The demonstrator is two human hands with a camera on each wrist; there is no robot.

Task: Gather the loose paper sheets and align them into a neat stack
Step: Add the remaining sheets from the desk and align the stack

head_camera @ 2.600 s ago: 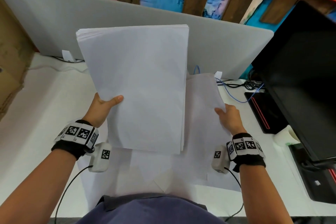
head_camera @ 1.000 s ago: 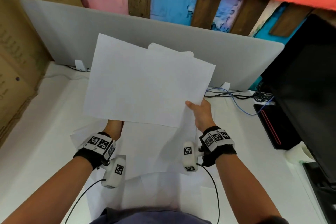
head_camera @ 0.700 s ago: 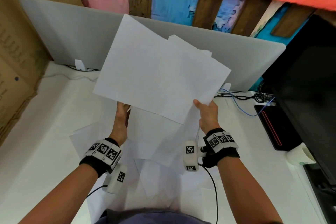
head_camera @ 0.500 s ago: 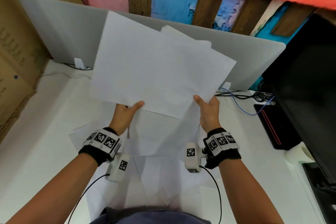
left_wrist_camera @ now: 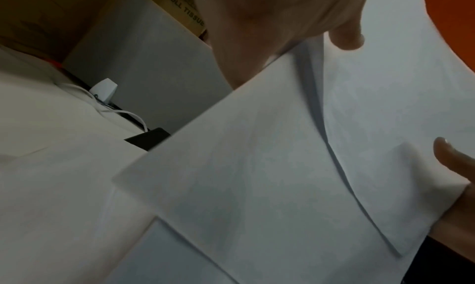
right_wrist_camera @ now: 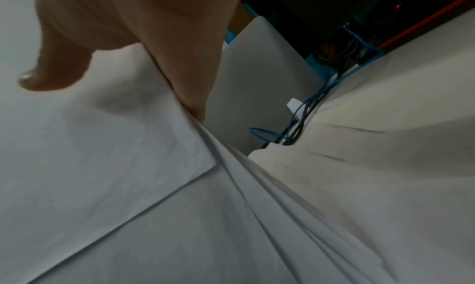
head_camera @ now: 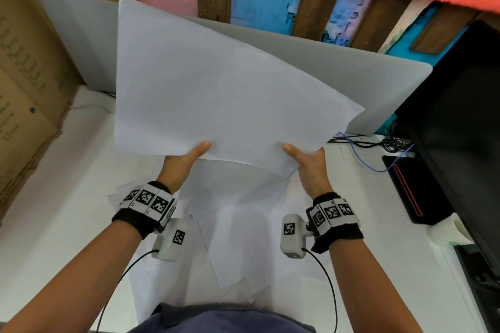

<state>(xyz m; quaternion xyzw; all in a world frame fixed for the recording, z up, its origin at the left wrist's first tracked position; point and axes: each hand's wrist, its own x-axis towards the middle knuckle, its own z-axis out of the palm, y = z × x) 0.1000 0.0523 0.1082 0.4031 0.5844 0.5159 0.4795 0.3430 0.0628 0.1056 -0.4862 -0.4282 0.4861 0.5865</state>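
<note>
A bundle of white paper sheets (head_camera: pixel 216 94) is held up in the air, tilted, with its near edge toward me. My left hand (head_camera: pixel 186 159) pinches that near edge at the left, thumb on top. My right hand (head_camera: pixel 305 159) pinches the edge at the right, thumb on top. In the left wrist view the held sheets (left_wrist_camera: pixel 282 166) overlap unevenly, and in the right wrist view the sheet edges (right_wrist_camera: pixel 154 186) fan apart. More loose sheets (head_camera: pixel 238 238) lie scattered on the white desk (head_camera: pixel 54 211) below my hands.
A grey divider panel (head_camera: pixel 365 84) stands at the back of the desk. A black monitor (head_camera: pixel 460 130) and its base stand on the right, with cables (head_camera: pixel 378 143) behind. A cardboard box (head_camera: pixel 27 76) is on the left. A paper cup (head_camera: pixel 449 230) sits near the monitor.
My left hand came up from under the bundle and took its near edge beside the right hand. The bundle rose and spread wider toward me.
</note>
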